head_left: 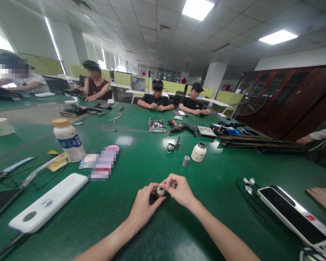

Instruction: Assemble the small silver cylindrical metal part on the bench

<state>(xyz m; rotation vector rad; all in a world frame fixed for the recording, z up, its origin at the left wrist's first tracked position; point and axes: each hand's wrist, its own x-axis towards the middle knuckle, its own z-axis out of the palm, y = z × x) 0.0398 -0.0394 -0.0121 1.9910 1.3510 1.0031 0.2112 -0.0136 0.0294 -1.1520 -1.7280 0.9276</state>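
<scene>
In front of me, my left hand (146,200) grips a small silvery metal cylinder (160,192) between thumb and fingers, upright on or just above the green tabletop. My right hand (179,188) is closed in a pinch at the cylinder's top; whatever the fingertips hold there is too small to make out. Beyond the hands stands another small metal cylinder (186,161), beside a round cream bottle (199,153) with an open metal neck. Farther back lie a metal piece with a ring (170,147) and a dark pointed fitting (177,141).
A white power strip (50,203) and a capped bottle (68,140) are at left. At right lie a phone-like device (293,214) and cables; another person's hand (324,198) rests beyond. A circuit board (157,125) and power drill (191,128) lie farther back, before several seated people.
</scene>
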